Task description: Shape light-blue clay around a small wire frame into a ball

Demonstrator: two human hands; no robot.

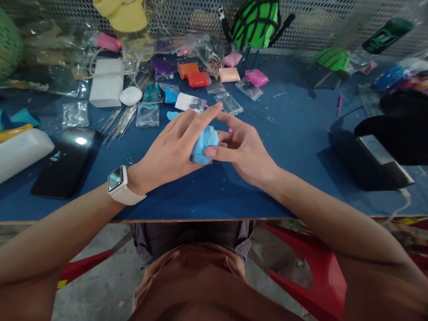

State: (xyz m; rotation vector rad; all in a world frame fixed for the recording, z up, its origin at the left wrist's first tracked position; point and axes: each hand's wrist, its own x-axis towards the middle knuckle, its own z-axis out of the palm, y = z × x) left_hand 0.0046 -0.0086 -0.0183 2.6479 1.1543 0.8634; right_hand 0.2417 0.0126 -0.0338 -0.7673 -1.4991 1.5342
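Note:
A lump of light blue modelling clay [202, 147] is held between my two hands above the front middle of the table. My left hand [172, 145] cups it from the left, its fingers reaching over the far side. From the right, my right hand [249, 149] presses its thumb onto the lump's near face, while its other fingers curve behind. The two index fingertips meet beyond the clay. Just past my left fingers lie a flat blue clay piece [172, 115] and a packet of white clay [187, 102].
Clay packets, including orange [188, 70] and red [198, 80], lie toward the back. Thin wires [122, 122] and a black phone [65, 165] are at left. A dark box-like object [368, 158] sits right. Green-and-black models [256, 24] stand near the mesh panel [317, 26].

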